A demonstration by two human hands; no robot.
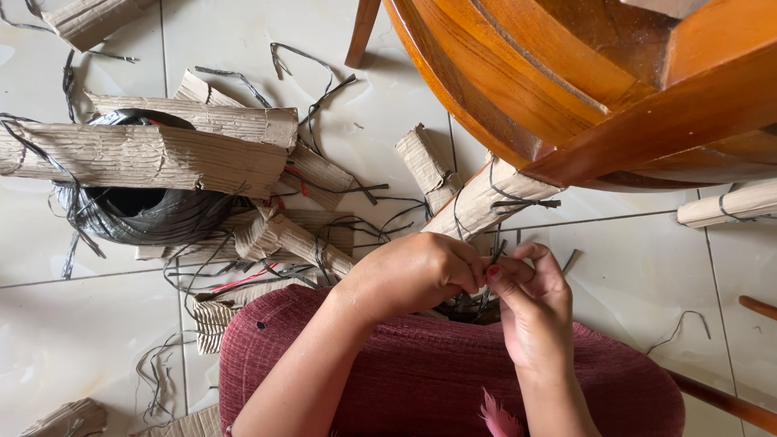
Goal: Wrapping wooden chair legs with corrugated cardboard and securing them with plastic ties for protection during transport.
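Observation:
My left hand (413,271) and my right hand (530,307) meet above my lap, fingertips pinched together on a thin black strap (495,252). The strap runs up toward a chair leg wrapped in corrugated cardboard (486,198), which is bound with black strap loops. The wrapped leg belongs to an orange-brown wooden chair (583,89) tipped over above my hands. My lap is covered by dark red ribbed cloth (437,372).
A coil of black strapping (142,212) lies at left under long cardboard strips (146,154). Loose cardboard scraps (425,162) and cut strap ends litter the white tile floor (73,340). Another wrapped leg (728,204) lies at right, and a bare wooden leg (720,400) at lower right.

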